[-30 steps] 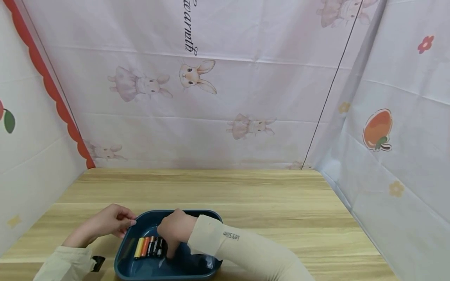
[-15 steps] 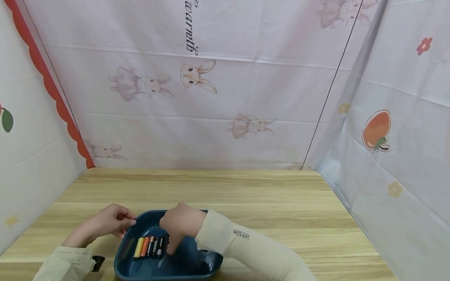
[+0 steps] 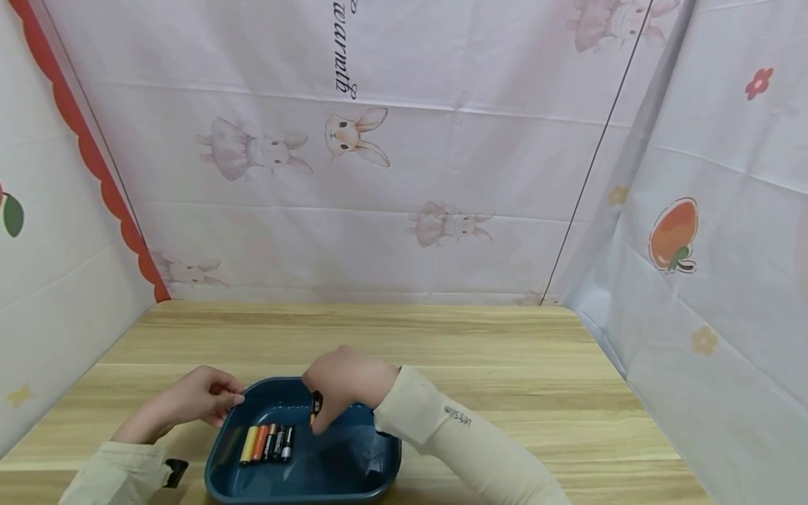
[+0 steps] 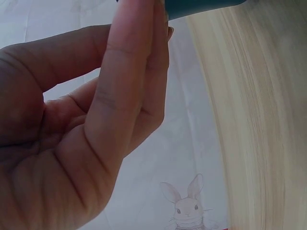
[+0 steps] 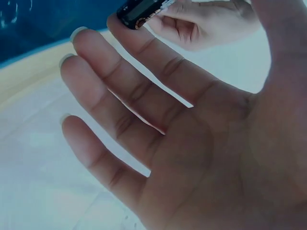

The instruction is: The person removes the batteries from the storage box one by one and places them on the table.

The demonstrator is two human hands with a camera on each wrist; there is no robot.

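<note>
A dark blue tray [image 3: 303,484] sits near the table's front. My left hand [image 3: 200,398] pinches its left rim between thumb and fingers; in the left wrist view, the fingertips meet the tray's edge [image 4: 206,6] at the top. My right hand [image 3: 347,382] pinches a black battery [image 3: 316,402] over the tray's far part. The right wrist view shows that battery [image 5: 141,10] at the index fingertip, the other fingers spread out. Inside the tray several batteries lie side by side at the left: a yellow battery [image 3: 249,446], an orange battery [image 3: 259,445] and darker ones.
The wooden table [image 3: 492,393] reaches back to a printed cloth wall [image 3: 404,252]. More cloth closes in the left and right sides. A black strap end [image 3: 176,473] sticks out by my left sleeve.
My right hand has moved up and to the right, away from the row, with the black battery now visible in its grip. The left hand has stayed at the rim.
</note>
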